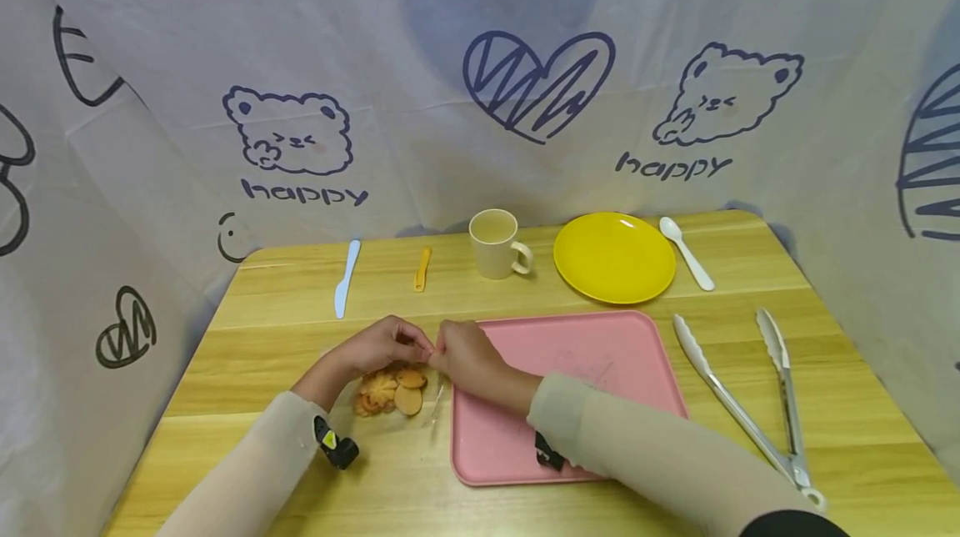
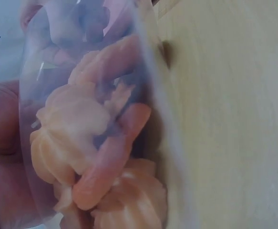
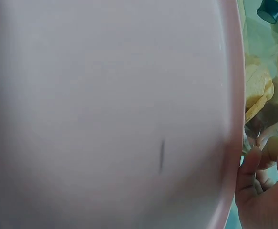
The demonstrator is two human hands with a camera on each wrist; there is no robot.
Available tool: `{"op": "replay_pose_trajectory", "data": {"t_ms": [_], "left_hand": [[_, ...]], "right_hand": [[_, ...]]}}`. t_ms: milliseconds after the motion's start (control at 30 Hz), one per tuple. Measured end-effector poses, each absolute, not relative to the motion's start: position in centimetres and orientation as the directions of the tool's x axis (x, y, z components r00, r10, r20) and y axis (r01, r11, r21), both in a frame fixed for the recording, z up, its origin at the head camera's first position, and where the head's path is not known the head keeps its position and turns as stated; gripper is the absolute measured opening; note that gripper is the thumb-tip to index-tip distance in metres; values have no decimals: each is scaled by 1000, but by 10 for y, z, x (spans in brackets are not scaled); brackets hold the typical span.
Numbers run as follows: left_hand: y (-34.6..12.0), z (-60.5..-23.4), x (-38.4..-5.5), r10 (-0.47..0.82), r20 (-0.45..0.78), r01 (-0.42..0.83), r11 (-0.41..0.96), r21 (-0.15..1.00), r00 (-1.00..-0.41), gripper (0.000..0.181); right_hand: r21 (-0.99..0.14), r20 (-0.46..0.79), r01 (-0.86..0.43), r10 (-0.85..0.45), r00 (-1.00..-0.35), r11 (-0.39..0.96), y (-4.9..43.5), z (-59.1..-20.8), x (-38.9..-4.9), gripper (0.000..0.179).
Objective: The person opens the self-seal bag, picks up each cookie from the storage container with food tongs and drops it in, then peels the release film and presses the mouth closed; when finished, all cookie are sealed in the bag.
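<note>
A clear plastic bag of cookies [image 1: 390, 391] hangs or lies just left of the pink tray [image 1: 510, 458]; whether it touches the table cannot be told. My left hand [image 1: 382, 347] pinches the bag's upper edge. Close beside it, the fingertips of my right hand [image 1: 472, 358] pinch the same edge over the tray's left side. Filling much of the left wrist view, ridged and oval cookies [image 2: 72, 129] show through the plastic, with part of the left palm behind. In the right wrist view the right thumb and fingers [image 3: 267, 157] meet at the bag beside the tray's rim.
Metal tongs [image 1: 787, 412] lie spread right of the tray. Along the back are a light-blue knife [image 1: 347, 278], a small orange utensil [image 1: 422, 270], a cream mug [image 1: 492, 247], a yellow plate [image 1: 615, 258] and a white spoon [image 1: 686, 253]. A printed curtain [image 1: 420, 145] surrounds the wooden table.
</note>
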State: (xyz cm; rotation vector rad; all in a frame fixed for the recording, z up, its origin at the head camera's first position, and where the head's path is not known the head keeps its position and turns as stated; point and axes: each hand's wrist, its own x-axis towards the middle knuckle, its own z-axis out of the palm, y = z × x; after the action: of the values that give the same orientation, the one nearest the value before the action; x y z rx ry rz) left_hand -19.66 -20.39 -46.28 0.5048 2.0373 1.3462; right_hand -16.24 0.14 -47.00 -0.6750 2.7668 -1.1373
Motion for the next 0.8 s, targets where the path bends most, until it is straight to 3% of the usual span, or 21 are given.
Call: {"op": "replay_pose_trajectory", "data": {"t_ms": [367, 800], "left_hand": [[-204, -464, -196, 634, -280, -9, 396, 918, -721, 16], [-203, -465, -193, 633, -280, -4, 401, 916, -722, 17]], "right_hand": [[-810, 45, -279, -420, -907, 516, 11, -470, -162, 14], [-866, 60, -261, -428, -902, 428, 21, -477, -161, 12]]}}
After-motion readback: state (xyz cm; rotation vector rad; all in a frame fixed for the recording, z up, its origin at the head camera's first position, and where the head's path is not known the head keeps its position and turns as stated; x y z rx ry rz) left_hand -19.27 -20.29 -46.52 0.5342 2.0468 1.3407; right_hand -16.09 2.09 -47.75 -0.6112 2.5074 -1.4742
